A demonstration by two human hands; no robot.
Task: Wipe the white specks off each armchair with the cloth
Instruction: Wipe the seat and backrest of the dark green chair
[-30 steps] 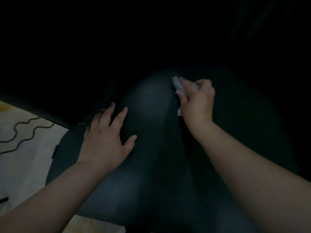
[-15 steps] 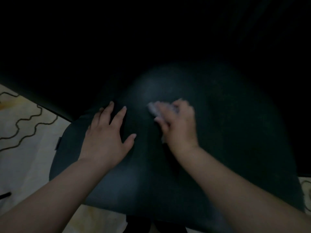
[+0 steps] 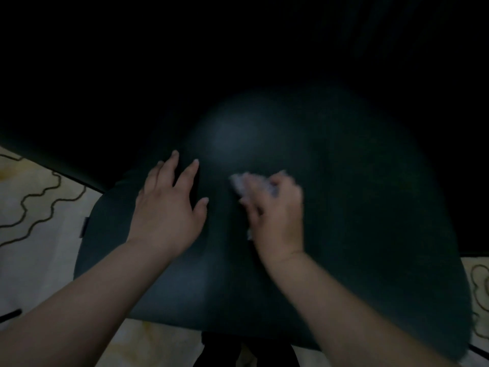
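Two hands work on the dark armchair (image 3: pixel 344 207) in very low light. Compared with half a second ago, the right hand (image 3: pixel 275 210) sits at nearly the same spot on the cushion, only slightly nearer, and is more motion-blurred; one second ago it was farther away and more to the right, near the crown of the cushion. The left hand (image 3: pixel 169 207) has not shifted between frames. The view has tilted so that a little more of the floor (image 3: pixel 39 234) shows at the near right edge.

No brand, label or writing is readable; a small tag-like mark on the left edge of the cushion is too dim to make out.

Cloth (image 3: pixel 239 182): pale, crumpled, blurred, showing beyond the right fingertips, with a small bit visible under the heel of the palm. Right fingers are curled together, clamped on the cloth and pressing it against the cushion, just right of the left hand. Left hand lies flat on the upholstery, fingers spread apart, thumb out to the right, holding nothing.

Armchair surface: dark greenish-grey, smooth, rounded. White specks cannot be made out. Floor is pale with dark wavy lines.
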